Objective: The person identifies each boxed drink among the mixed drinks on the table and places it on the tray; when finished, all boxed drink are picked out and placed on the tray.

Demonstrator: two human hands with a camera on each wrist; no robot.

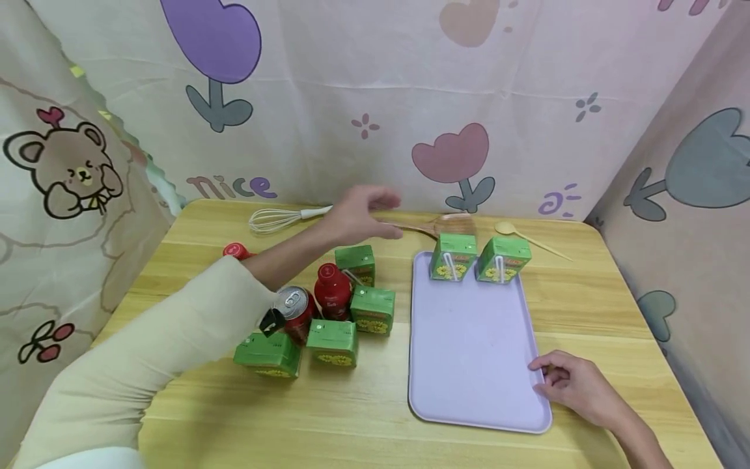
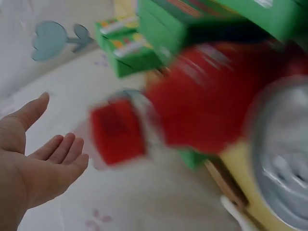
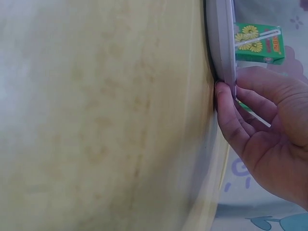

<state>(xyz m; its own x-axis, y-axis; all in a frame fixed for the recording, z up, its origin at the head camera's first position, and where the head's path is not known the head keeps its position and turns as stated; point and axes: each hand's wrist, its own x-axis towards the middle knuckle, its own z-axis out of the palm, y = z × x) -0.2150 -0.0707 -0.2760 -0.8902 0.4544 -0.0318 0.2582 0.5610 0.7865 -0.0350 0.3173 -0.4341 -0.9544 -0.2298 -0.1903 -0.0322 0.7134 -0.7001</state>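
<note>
My left hand (image 1: 359, 216) is in the air above the back of the table, fingers relaxed and parted, holding nothing. Under that forearm stand a red bottle (image 1: 333, 293), a red can (image 1: 300, 312) and several green drink cartons (image 1: 373, 311). In the left wrist view the red bottle (image 2: 197, 96) is blurred beside the hand. At the near right, my right hand (image 1: 577, 385) pinches the right edge of the lilac tray (image 1: 474, 365); the right wrist view shows thumb and fingers on its rim (image 3: 228, 48). Two green cartons with straws (image 1: 454, 258) stand at the tray's far end.
A whisk (image 1: 278, 220) lies along the back of the table, partly behind the left hand. A wooden spatula (image 1: 454, 225) and a small yellow spoon (image 1: 530, 238) lie behind the tray. Another red cap (image 1: 236, 250) shows by the left forearm. Printed cloth (image 1: 363, 65) hangs behind the table.
</note>
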